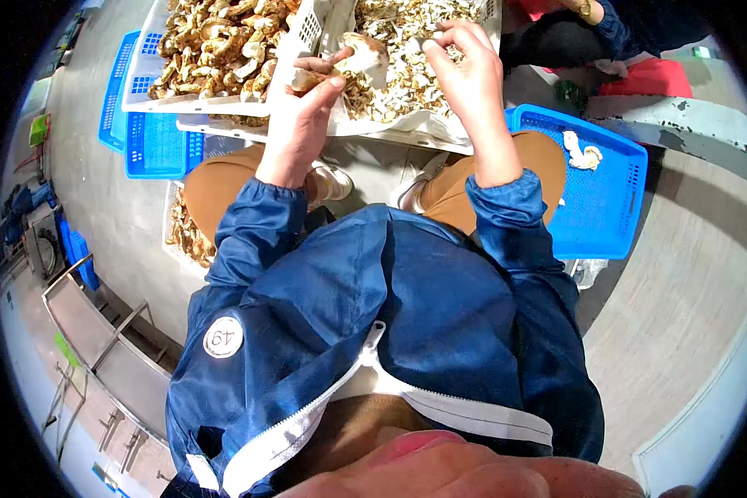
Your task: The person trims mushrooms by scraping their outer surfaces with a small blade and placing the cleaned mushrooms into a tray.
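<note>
Our blue jacket (448,307) fills the foreground. Beyond, a white crate (203,106) of whole mushrooms (224,46) stands beside a lined tray (390,130) of pale pieces (413,90). Our left hand (304,112) is clamped on a large mushroom (368,60) over the pieces; whether our right hand (473,79), also over them, pinches anything, we cannot tell.

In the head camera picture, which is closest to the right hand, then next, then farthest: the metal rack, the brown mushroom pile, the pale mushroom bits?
From the right hand:
1. Pale mushroom bits: right by its fingertips.
2. Brown mushroom pile: in the crate over on the left.
3. Metal rack: far off, lower left.
</note>
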`<state>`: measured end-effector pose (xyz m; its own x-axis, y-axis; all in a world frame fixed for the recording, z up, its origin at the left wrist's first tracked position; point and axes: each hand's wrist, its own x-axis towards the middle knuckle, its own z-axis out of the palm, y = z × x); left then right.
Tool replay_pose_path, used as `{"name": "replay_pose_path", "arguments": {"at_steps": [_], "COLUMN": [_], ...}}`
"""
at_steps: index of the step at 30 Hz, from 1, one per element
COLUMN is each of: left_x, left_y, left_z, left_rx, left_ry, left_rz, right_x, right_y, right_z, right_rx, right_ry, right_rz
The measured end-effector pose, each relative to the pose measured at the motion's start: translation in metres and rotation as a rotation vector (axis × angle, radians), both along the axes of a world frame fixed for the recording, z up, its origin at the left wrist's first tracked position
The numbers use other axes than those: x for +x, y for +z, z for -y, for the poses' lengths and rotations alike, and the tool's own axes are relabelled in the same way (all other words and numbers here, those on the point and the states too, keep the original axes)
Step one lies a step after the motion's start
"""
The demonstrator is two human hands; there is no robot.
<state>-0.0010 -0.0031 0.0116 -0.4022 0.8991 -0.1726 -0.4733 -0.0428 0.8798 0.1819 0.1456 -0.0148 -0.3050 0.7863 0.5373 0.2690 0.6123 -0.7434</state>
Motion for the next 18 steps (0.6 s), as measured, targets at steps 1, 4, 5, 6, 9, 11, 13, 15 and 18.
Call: {"name": "replay_pose_path", "arguments": {"at_steps": [1, 4, 5, 6, 9, 11, 13, 15, 18], "left_x": [0.0, 0.002, 0.002, 0.0, 0.004, 0.011, 0.012, 0.009, 0.013], "left_y": [-0.001, -0.007, -0.009, -0.011, -0.012, -0.002, -0.008, -0.005, 0.005], "left_z": [-0.001, -0.005, -0.005, -0.006, -0.007, -0.004, -0.004, -0.003, -0.001], "left_rx": [-0.001, 0.013, 0.021, 0.028, 0.059, 0.024, 0.057, 0.065, 0.056], "left_ry": [0.003, 0.073, 0.075, 0.077, 0.103, 0.083, 0.073, 0.04, 0.009], "left_rz": [0.039, 0.112, -0.015, -0.141, -0.489, -0.756, -0.914, -1.193, -1.375], "right_x": [-0.001, -0.005, -0.007, -0.009, -0.01, -0.007, -0.006, -0.008, -0.011], "right_y": [0.014, 0.049, 0.048, 0.045, 0.043, 0.046, 0.05, 0.045, 0.039], "right_z": [0.006, 0.024, 0.025, 0.027, 0.029, 0.034, 0.035, 0.035, 0.036], "right_rx": [-0.028, -0.226, -0.225, -0.226, -0.226, -0.329, -0.301, -0.232, -0.201], "right_ry": [0.074, 0.215, 0.24, 0.266, 0.319, 0.337, 0.32, 0.313, 0.285], "right_rz": [0.031, 0.061, 0.007, -0.047, -0.091, -0.076, 0.036, 0.059, 0.091]}}
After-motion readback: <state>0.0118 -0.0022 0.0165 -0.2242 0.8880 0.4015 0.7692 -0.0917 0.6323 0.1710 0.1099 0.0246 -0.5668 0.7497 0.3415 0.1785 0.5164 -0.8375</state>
